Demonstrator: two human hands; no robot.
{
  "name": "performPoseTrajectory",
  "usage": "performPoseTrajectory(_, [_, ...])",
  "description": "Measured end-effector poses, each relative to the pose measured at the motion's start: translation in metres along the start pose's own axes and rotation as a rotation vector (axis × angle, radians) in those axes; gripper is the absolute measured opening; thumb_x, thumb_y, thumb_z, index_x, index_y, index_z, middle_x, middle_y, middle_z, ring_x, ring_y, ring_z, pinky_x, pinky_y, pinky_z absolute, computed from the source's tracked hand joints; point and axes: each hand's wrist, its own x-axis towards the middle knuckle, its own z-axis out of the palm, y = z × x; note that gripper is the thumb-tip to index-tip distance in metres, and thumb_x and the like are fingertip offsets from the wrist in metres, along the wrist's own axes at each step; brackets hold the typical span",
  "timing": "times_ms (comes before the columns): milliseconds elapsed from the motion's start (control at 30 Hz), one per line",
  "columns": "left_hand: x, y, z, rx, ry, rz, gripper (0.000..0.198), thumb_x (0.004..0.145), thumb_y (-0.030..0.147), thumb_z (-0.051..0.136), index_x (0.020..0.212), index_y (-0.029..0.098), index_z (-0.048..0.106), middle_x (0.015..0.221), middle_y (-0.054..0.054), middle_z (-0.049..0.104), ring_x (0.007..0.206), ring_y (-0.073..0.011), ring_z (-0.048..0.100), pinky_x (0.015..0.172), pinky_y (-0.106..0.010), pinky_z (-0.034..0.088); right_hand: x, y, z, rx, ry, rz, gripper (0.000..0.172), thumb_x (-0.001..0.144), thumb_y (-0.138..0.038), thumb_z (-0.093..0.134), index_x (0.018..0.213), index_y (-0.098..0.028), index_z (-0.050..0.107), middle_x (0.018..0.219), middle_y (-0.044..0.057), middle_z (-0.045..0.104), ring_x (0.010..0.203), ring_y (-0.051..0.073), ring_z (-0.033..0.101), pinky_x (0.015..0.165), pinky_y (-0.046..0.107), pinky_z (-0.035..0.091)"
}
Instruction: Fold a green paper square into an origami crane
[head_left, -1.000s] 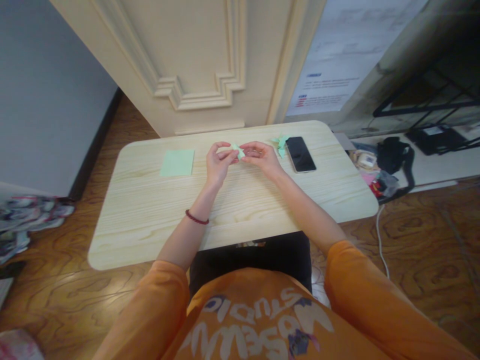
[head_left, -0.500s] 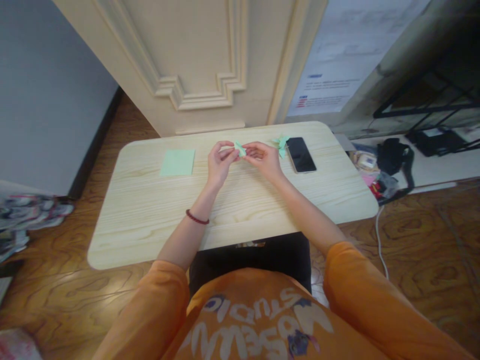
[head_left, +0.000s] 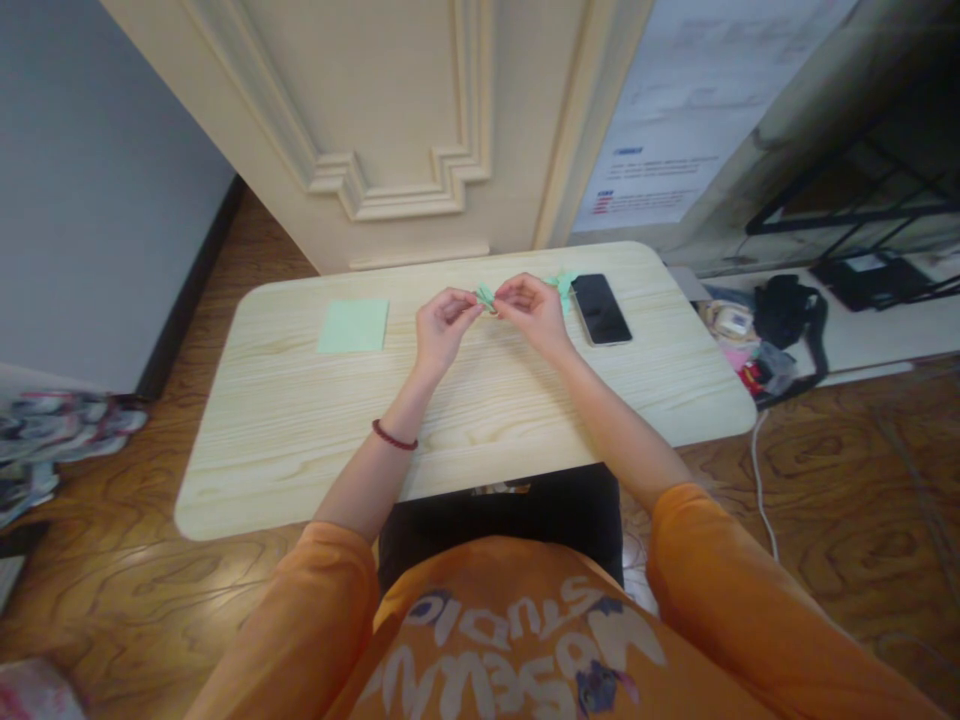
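Observation:
Between my two hands, just above the far half of the table, is a small folded piece of light green paper [head_left: 485, 296]. My left hand [head_left: 444, 325] pinches its left side between thumb and fingers. From the other side, my right hand [head_left: 534, 315] is closed on it too, thumb and fingertips together. My fingers cover much of the paper, so its exact folded shape is hard to make out. Right behind my right hand lie folded green paper figures [head_left: 564, 288], partly hidden by it. A stack of square green paper [head_left: 353, 325] rests to the left of my hands.
A dark-screened phone [head_left: 602, 309] lies at the right on the pale wooden table [head_left: 300, 430]. A cream panelled door [head_left: 390, 120] stands behind the table. A low shelf with bags and small items [head_left: 750, 340] is off to the right, a white cable [head_left: 759, 480] below it.
The folded paper has turned between my fingers and shows a different side. My right hand has shifted slightly up and right, covering more of the paper figures.

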Motion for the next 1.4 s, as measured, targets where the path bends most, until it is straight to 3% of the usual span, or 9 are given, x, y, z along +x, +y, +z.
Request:
performPoseTrajectory(233, [-0.004, -0.001, 0.0, 0.021, -0.038, 0.058, 0.026, 0.073, 0.039, 0.077, 0.08, 0.019, 0.064, 0.091, -0.006, 0.072, 0.089, -0.0183, 0.071, 0.085, -0.034, 0.057, 0.004, 0.003, -0.003, 0.0, -0.033, 0.012, 0.028, 0.057, -0.035, 0.084, 0.074, -0.019, 0.068, 0.072, 0.0, 0.067, 0.066, 0.013, 0.064, 0.069, 0.029, 0.057])
performPoseTrajectory(467, [-0.01, 0.007, -0.001, 0.121, -0.089, 0.178, 0.018, 0.079, 0.037, 0.071, 0.083, 0.019, 0.068, 0.114, -0.009, 0.069, 0.104, -0.0204, 0.068, 0.085, -0.035, 0.058, 0.006, -0.002, -0.005, 0.046, 0.034, 0.054, 0.031, 0.053, -0.034, 0.086, 0.069, -0.019, 0.064, 0.066, -0.001, 0.065, 0.062, 0.014, 0.064, 0.065, 0.03, 0.057])
performPoseTrajectory(667, [-0.009, 0.01, -0.004, 0.303, -0.052, 0.265, 0.008, 0.078, 0.025, 0.07, 0.085, 0.023, 0.072, 0.096, -0.004, 0.066, 0.089, -0.015, 0.064, 0.076, -0.028, 0.058, 0.005, -0.002, -0.004, 0.053, 0.015, 0.059, 0.028, 0.057, -0.033, 0.085, 0.069, -0.019, 0.064, 0.065, -0.001, 0.063, 0.065, 0.014, 0.064, 0.064, 0.029, 0.055])
performPoseTrajectory(867, [-0.006, 0.005, -0.008, 0.44, -0.065, 0.368, 0.008, 0.074, 0.02, 0.073, 0.078, 0.026, 0.074, 0.082, -0.001, 0.061, 0.082, -0.0159, 0.06, 0.077, -0.031, 0.052, 0.003, -0.002, -0.001, 0.016, -0.017, 0.045, 0.03, 0.055, -0.038, 0.085, 0.066, -0.019, 0.065, 0.06, -0.001, 0.064, 0.059, 0.014, 0.062, 0.057, 0.028, 0.052])
performPoseTrajectory(1400, [-0.01, 0.0, -0.01, 0.584, -0.177, 0.501, 0.014, 0.087, 0.02, 0.06, 0.092, 0.024, 0.072, 0.082, -0.002, 0.061, 0.077, -0.0136, 0.058, 0.071, -0.026, 0.047, 0.003, -0.003, -0.002, 0.034, -0.062, 0.156, 0.036, 0.053, -0.042, 0.085, 0.066, -0.016, 0.063, 0.053, -0.001, 0.062, 0.051, 0.01, 0.058, 0.053, 0.023, 0.048])
